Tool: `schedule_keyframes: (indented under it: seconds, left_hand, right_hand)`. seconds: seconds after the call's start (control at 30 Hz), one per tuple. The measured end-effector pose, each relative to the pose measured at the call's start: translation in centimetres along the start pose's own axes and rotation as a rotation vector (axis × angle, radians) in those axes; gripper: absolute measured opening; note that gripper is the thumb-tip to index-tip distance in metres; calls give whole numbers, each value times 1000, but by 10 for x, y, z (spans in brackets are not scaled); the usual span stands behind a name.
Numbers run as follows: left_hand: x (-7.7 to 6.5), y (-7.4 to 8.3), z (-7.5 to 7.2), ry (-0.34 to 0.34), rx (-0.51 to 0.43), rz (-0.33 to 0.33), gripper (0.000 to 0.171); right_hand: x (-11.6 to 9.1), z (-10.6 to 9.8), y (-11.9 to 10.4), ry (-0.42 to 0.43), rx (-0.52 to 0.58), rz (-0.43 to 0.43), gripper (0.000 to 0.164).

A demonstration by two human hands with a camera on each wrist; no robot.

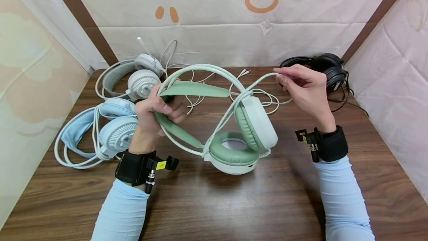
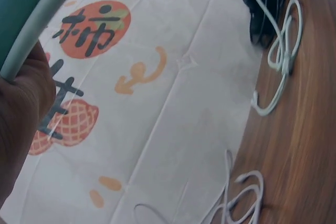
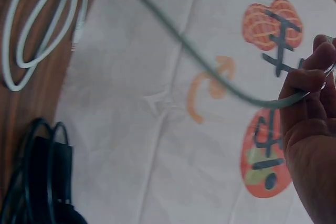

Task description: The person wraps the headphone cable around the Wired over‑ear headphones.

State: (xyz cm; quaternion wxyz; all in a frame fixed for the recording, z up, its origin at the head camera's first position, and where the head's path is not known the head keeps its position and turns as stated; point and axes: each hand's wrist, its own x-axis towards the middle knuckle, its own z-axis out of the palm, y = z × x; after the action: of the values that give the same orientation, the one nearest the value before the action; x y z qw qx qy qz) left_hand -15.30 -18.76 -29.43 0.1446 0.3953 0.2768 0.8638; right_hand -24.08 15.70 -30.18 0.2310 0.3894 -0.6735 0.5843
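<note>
A pair of pale green and white headphones (image 1: 259, 122) is held up over the table, ear cups toward the right. My left hand (image 1: 152, 112) grips its headband, fingers wrapped round the green inner strap (image 1: 197, 89). Between thumb and fingertips, my right hand (image 1: 305, 88) pinches the pale green cable (image 1: 262, 78), up and right of the cups. Part of that cable is wound round the frame and crosses between headband and cups. In the right wrist view, the cable (image 3: 181, 40) curves across to the pinching fingers. A coiled stretch of pale cord (image 1: 272, 101) lies behind the cups.
White headphones (image 1: 143, 83) with a microphone boom lie at the back left, their cord spread behind. Light blue headphones (image 1: 118, 135), wrapped in their cable, sit in front of them. Black headphones (image 1: 334, 77) lie at the back right. Printed cloth walls (image 1: 214, 40) bound the wooden table (image 1: 217, 207).
</note>
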Motion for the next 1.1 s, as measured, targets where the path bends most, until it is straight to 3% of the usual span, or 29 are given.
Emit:
schedule_keyframes:
  seconds: [0.1,0.2,0.3,0.37,0.47,0.53,0.73,0.9,1.1]
  left_hand:
    - [0,-2,2,37,-139,23,25]
    - [0,-5,4,133,-244,68,19]
    - [3,-6,7,250,-294,148,20]
    - [8,-5,8,314,-328,203,26]
    - [19,-2,7,384,-364,281,18]
    - [26,1,6,425,-373,325,6]
    - [41,5,2,579,-404,391,20]
    - [49,6,-3,748,-365,444,27]
    - [52,0,-7,859,-150,475,37]
  right_hand:
    - [-2,2,11,1,-26,55,22]
    - [-4,5,18,-33,-71,86,24]
    - [-8,8,19,-97,-128,68,22]
    - [-11,13,20,-139,-187,41,12]
    - [-17,26,20,-202,-278,-4,14]
    - [-21,39,18,-260,-281,-19,13]
    - [-32,82,-6,-451,-225,-82,12]
    - [-42,99,-29,-556,-265,-165,14]
    - [-41,97,-47,-522,-421,-276,5]
